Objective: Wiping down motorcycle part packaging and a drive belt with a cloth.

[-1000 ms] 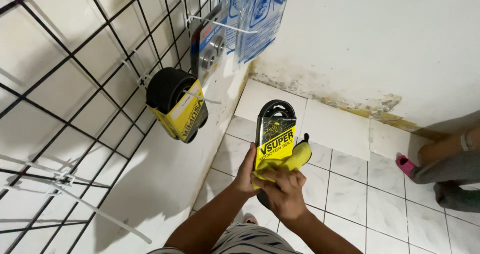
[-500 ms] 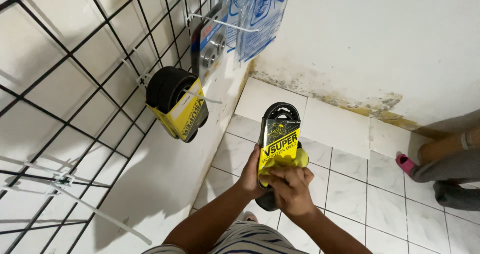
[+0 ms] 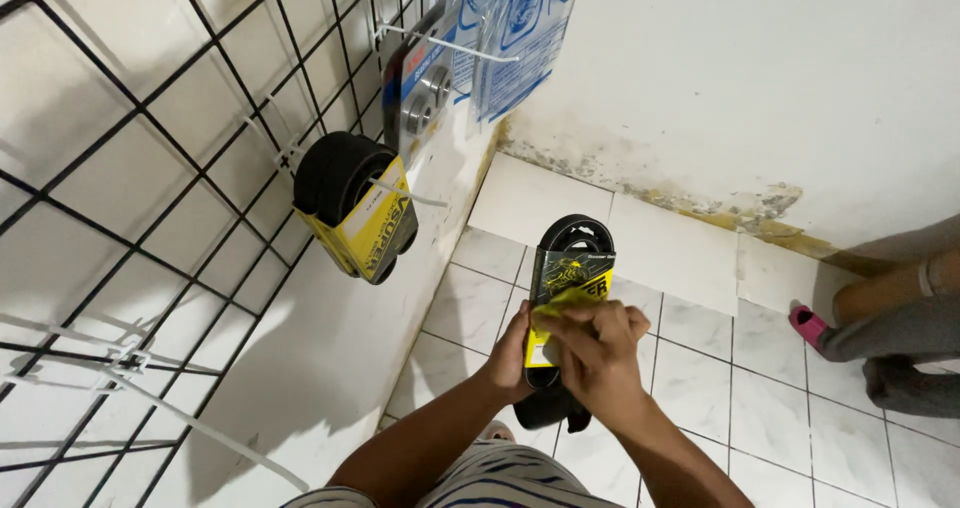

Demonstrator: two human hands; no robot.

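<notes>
Head-camera view, looking down. Nearest the camera, the person's two forearms rise from a striped garment (image 3: 520, 483) and meet over the white tiled floor (image 3: 720, 408). The left hand (image 3: 512, 353) is closed round the left edge of a black rubber belt in a yellow-and-black card sleeve (image 3: 568, 278), thumb side against the sleeve, so that the pack stands upright and steady in the air above the floor, just beside the wall base. The right hand (image 3: 598, 353) is curled over the front of the sleeve, its fingers pinching a small yellow cloth (image 3: 565, 300) flat against the card; the grip presses the cloth to the printed face, as for wiping. The belt's lower loop hangs out below both hands.

Farther left, a black wire grid panel (image 3: 150, 168) covers the wall; white hooks project from it so that goods hang face-out. A second belt pack (image 3: 355, 213) of the same kind hangs on one hook, and beyond it blue-and-clear blister packs (image 3: 490, 38) hang on further hooks.

At far right, another person's leg and pink-sandalled foot (image 3: 808, 323) rest on the floor, well apart from the hands
</notes>
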